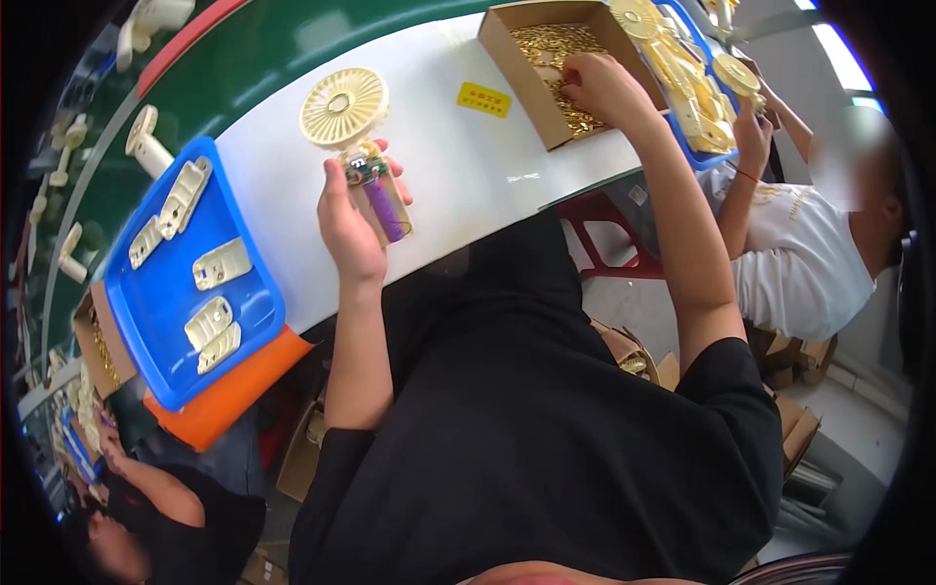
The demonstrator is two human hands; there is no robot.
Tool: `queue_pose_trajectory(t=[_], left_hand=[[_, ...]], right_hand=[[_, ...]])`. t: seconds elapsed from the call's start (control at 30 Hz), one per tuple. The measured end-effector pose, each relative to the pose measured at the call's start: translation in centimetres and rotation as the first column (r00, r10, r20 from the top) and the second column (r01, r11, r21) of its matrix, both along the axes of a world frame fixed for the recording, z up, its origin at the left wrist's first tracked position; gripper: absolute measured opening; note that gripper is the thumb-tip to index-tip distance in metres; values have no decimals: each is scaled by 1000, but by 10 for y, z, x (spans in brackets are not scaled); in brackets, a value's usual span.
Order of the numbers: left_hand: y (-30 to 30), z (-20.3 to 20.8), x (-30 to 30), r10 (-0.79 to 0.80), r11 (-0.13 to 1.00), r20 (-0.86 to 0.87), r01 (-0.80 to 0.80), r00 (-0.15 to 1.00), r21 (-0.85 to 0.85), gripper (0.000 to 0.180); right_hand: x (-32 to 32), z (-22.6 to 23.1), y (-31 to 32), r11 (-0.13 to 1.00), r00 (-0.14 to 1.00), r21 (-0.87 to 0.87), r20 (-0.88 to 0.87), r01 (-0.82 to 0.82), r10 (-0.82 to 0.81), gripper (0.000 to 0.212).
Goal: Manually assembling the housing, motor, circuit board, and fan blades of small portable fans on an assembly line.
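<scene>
A cream plastic handheld fan (357, 154) stands upright in the left hand (349, 219), which is clamped on its handle above the table, thumb on one side and fingertips showing on the other; its round slatted head (343, 107) rises just beyond the grip; a small green circuit board (366, 169) lies exposed level with the thumb tip, and a purple cylindrical battery (386, 210) sits in the handle just below that board.

Well to the right of this grip, the right hand (606, 90) reaches into a brown open-topped cardboard box (519, 82) of small gold-coloured metal pieces (561, 44); its fingers are bent down among them, and I cannot tell whether they pinch one; between the two hands, nearer the box, a yellow rectangular card (484, 98) lies on the white tabletop (439, 166).

Left of the fan grip is a blue plastic tray (175, 312) with cream curved plastic shells (222, 264) in it; an orange sheet-like piece (239, 385) shows below its near edge; past the right hand, another blue tray (715, 160) bears heaped cream fan parts (687, 88); beyond that, a co-worker's hand (753, 136) holds a similar fan (738, 76).
</scene>
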State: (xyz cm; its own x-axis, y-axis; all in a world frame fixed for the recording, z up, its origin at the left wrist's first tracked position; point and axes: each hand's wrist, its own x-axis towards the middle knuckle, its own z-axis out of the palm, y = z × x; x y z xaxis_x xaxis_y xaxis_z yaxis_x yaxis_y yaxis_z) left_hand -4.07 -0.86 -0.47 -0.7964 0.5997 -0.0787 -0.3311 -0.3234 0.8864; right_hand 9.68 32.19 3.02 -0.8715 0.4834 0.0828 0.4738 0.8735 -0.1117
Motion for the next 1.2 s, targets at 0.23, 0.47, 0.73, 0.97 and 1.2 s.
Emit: queue_pose_trajectory(t=[0.23, 0.47, 0.73, 0.97, 1.2], left_hand=[[-12, -8, 1, -104, 992, 30, 102, 994, 77, 50], [-16, -10, 4, -146, 989, -75, 148, 986, 24, 54], [-23, -3, 14, -207, 978, -304, 203, 930, -43, 66], [-15, -7, 17, -202, 976, -335, 217, 921, 9, 56], [-21, -2, 18, -164, 984, -235, 174, 958, 23, 48]], right_hand=[[7, 7, 2, 1000, 999, 4, -44, -13, 14, 24], [-13, 40, -197, 706, 892, -661, -443, -254, -94, 23], [-44, 34, -212, 498, 953, -853, -262, -155, -153, 20], [-46, 29, -213, 100, 853, -953, -299, -284, -428, 14], [-47, 38, -206, 117, 900, -934, -357, -339, -251, 15]])
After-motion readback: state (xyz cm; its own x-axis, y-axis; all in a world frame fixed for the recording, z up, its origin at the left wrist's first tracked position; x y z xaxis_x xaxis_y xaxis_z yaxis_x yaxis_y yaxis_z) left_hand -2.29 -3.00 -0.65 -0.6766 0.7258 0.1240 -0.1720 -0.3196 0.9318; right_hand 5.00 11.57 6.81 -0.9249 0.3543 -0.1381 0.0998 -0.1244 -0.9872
